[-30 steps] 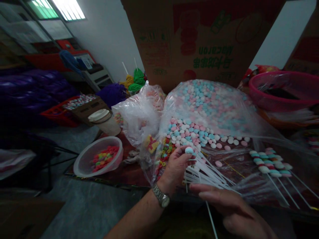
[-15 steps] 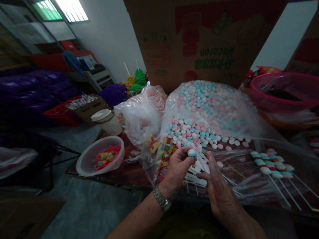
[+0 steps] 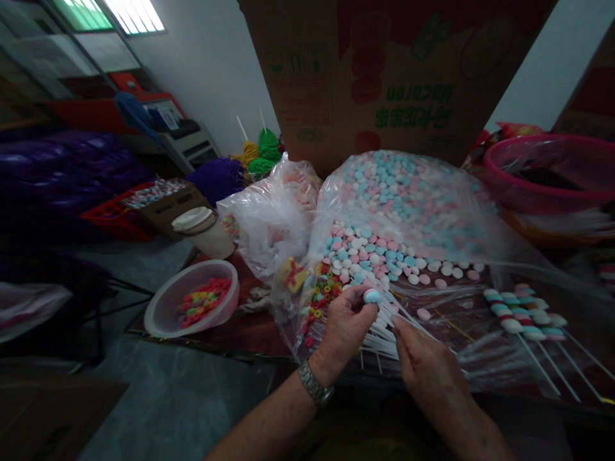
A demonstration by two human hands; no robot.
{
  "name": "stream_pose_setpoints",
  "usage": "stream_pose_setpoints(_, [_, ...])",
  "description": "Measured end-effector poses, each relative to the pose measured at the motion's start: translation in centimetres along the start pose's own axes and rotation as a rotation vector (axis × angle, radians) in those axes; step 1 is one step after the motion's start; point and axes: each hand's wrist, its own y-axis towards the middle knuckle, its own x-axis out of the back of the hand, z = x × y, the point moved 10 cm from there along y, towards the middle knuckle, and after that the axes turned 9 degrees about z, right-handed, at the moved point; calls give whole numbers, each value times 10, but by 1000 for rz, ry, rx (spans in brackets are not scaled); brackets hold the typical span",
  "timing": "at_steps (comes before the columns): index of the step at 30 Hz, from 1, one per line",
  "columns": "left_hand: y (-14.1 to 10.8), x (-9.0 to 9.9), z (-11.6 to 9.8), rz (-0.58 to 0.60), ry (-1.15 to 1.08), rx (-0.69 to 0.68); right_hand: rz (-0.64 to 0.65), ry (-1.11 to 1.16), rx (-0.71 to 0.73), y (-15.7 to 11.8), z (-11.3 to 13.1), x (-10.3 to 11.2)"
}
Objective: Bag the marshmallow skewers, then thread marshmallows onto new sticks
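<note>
Between the thumb and fingers of my left hand (image 3: 346,323) are small stacked marshmallows (image 3: 371,296), pale blue and white. My right hand (image 3: 425,355) is closed in a pinch at the white sticks (image 3: 384,336), its fingertips on a stick; the other fingers are curled under and partly hidden. Behind both hands, loose pink, white and blue marshmallows (image 3: 369,250) spill from a large clear plastic bag (image 3: 413,192). Coloured candy rings (image 3: 324,294) lie left of my left hand. To the right rest finished-looking marshmallow skewers (image 3: 523,314), with white sticks pointing toward me.
A translucent bowl (image 3: 161,310) of candy rings stands at the table's left edge, near a lidded tub (image 3: 206,234). One more plastic bag (image 3: 269,218) sits behind. A tall cardboard box (image 3: 298,83) blocks the back; a pink basin (image 3: 500,173) is at right.
My right hand has gone from fingers stretched apart to a pinch at the white sticks. My left hand keeps the marshmallows almost in place. The view has shifted slightly.
</note>
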Motion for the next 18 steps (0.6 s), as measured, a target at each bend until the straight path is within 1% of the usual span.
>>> stream_pose_setpoints(2, [0, 0, -2, -10, 50, -13, 14, -9, -12, 0, 0, -1])
stream_pose_setpoints(4, [-1, 0, -4, -14, 106, -44, 58, -20, -46, 1, -1, -4])
stream_pose_setpoints(8, [-4, 3, -8, -57, 274, -102, 229, -79, -160, 4, -6, -13])
stream_pose_setpoints(11, [-9, 2, -14, -69, 401, -167, 336, -158, -240, 6, -5, -14])
stream_pose_setpoints(13, [-12, -4, -17, -45, 433, -211, 366, -211, -266, 8, 0, -12])
stream_pose_setpoints(15, [-12, -9, -17, -22, 447, -235, 367, -260, -280, 12, 4, -10])
stream_pose_setpoints(18, [-9, -9, -10, -23, 455, -216, 365, -283, -278, 16, 5, -12])
